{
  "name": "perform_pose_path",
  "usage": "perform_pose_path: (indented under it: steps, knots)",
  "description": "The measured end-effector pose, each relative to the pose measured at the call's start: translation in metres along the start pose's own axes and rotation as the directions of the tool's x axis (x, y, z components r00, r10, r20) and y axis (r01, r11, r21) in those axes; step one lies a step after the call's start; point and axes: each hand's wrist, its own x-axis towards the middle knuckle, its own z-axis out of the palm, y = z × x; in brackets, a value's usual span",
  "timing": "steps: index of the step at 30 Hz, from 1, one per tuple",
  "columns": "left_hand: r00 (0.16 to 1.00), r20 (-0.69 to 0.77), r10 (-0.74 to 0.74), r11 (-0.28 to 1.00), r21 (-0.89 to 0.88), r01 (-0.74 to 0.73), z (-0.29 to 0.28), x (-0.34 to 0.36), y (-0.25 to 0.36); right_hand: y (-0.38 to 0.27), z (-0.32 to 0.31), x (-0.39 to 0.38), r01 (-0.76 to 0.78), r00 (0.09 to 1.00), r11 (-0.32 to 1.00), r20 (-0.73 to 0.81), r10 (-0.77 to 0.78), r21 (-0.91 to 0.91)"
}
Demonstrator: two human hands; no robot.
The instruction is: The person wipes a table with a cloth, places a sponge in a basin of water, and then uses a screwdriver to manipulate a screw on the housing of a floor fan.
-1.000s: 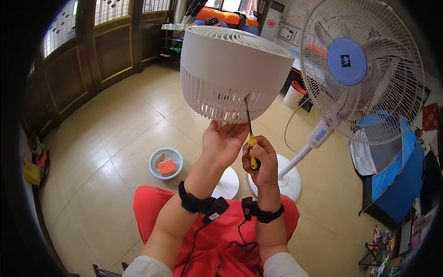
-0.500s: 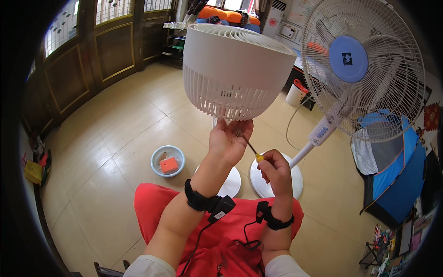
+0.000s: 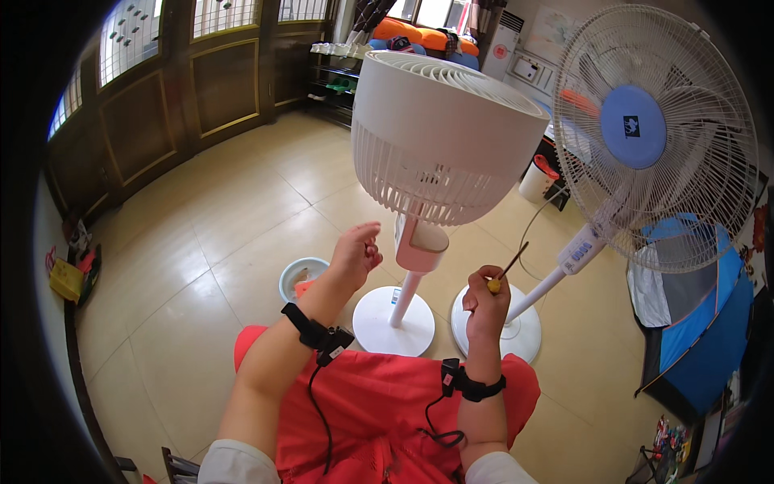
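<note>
A white stand fan with a drum-shaped head (image 3: 447,121) stands in front of me, its vented grille tilted upward and its slotted lower casing toward me. My left hand (image 3: 355,256) is beside the fan's neck (image 3: 422,248), apart from it. Its fingers are curled in; whether something small is in them cannot be made out. Lower right of the fan head, my right hand (image 3: 488,302) is closed round a screwdriver. The yellow handle (image 3: 494,285) shows at the fist, and the dark shaft points up and to the right.
A second stand fan (image 3: 657,137) with a blue hub rises at the right. On the tiled floor, a light-blue basin (image 3: 289,278) holds an orange block, partly behind my left forearm. A blue tent (image 3: 697,315) stands far right, a white bin (image 3: 536,181) behind. Red cloth (image 3: 363,395) covers my lap.
My left hand has come away from the underside of the fan head, down and left. The screwdriver in my right hand has swung from pointing up-left to up-right, away from the fan.
</note>
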Motion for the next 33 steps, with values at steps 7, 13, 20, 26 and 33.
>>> perform_pose_path:
  steps: [7, 13, 20, 26, 33]
  knots:
    - [0.95, 0.281, -0.137, 0.92, 0.392, 0.016, -0.018, 0.04, -0.014, 0.072, -0.01, 0.024, -0.28, 0.959, 0.96, -0.042, 0.279, -0.009]
    - [0.861, 0.493, -0.127, 0.74, 0.625, -0.249, -0.022, 0.073, -0.005, 0.101, -0.002, 0.044, -0.49, 0.871, 0.872, 0.02, 0.49, 0.001]
    - [0.796, 0.597, -0.098, 0.484, 0.728, -0.486, -0.021, 0.099, -0.006, 0.096, 0.009, 0.056, -0.615, 0.782, 0.789, 0.119, 0.612, -0.014]
    - [0.753, 0.657, 0.042, 0.5, 0.638, -0.585, -0.024, 0.113, -0.027, 0.113, 0.006, 0.057, -0.54, 0.819, 0.841, 0.247, 0.517, 0.033]
    - [0.814, 0.58, 0.032, 0.366, 0.751, -0.549, -0.007, 0.085, -0.013, 0.136, -0.001, 0.062, -0.385, 0.91, 0.922, 0.149, 0.387, -0.045]
